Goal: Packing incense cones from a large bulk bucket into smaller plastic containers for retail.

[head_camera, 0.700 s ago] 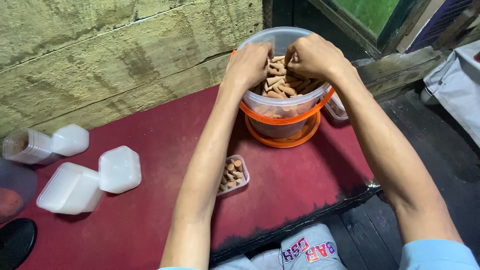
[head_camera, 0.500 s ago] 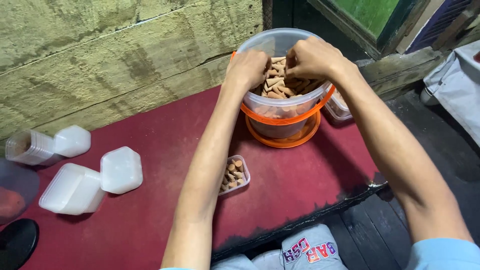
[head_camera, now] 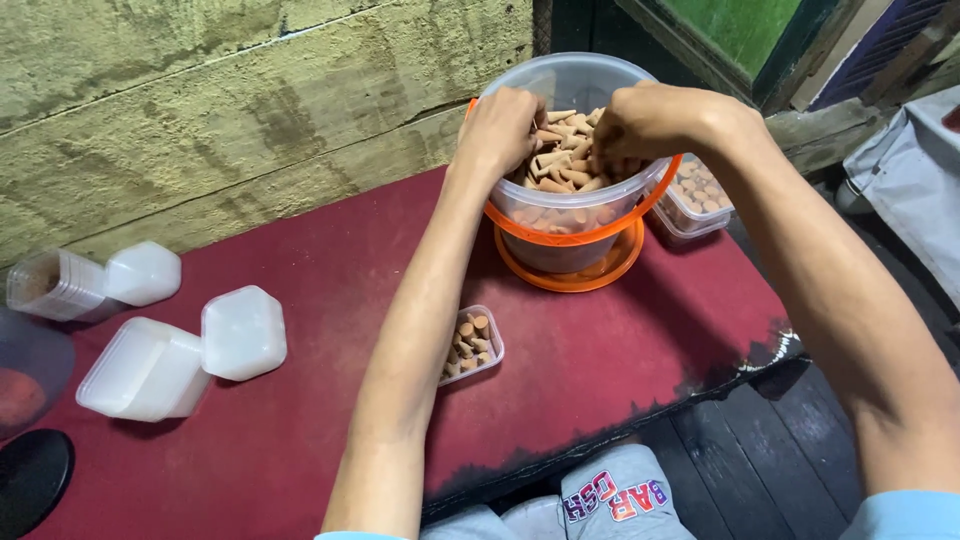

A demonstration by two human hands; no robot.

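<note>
- Both hands are down inside the clear plastic bucket [head_camera: 575,90], the one with the orange handle, standing on its orange lid [head_camera: 570,275] at the far edge of the red worktop [head_camera: 620,350].
- Left hand [head_camera: 505,130] is curled over the heap of tan cone-shaped pieces [head_camera: 560,165], fingers buried among them; grip bunched together, but what it has caught I cannot tell.
- Right hand [head_camera: 650,120] is a loose fist on the other side of the heap, knuckles up, fingertips hidden in the cones; grip drawn closed, contents out of sight.
- Just beside the left forearm sits a small clear tub [head_camera: 470,345], partly filled with the same cones.
- Behind the bucket on the right, another filled tub [head_camera: 700,195] pokes out, touching the bucket's wall.
- Off to the left, well apart: a stack of empty white tubs [head_camera: 145,370], a loose lid [head_camera: 243,332], and a second sideways stack [head_camera: 60,285] against the concrete wall [head_camera: 250,100].
</note>
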